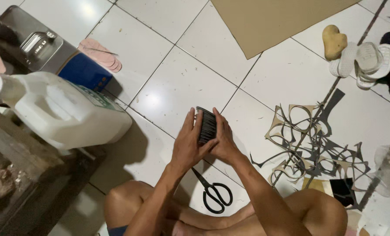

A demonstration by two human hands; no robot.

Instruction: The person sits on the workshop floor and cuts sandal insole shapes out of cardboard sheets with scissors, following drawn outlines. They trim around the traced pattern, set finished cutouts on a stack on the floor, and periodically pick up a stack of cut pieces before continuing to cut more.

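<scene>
I have the stack of thin dark cut pieces (207, 126) pressed on edge between my 2 hands above the tiled floor (177, 83), left hand (189, 142) and right hand (223, 140) both flat-palmed with fingers closed against its sides. If my squeeze goes uneven, I think the pieces could fan out and drop near the scissors (214, 193).

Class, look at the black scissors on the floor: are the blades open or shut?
Shut. The scissors lie flat on the white tiles with both blades together as one point; only the handle loops spread apart.

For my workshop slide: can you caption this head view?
Both hands, left hand and right hand, press a stack of dark cut pieces above scissors on a tiled floor.
</scene>
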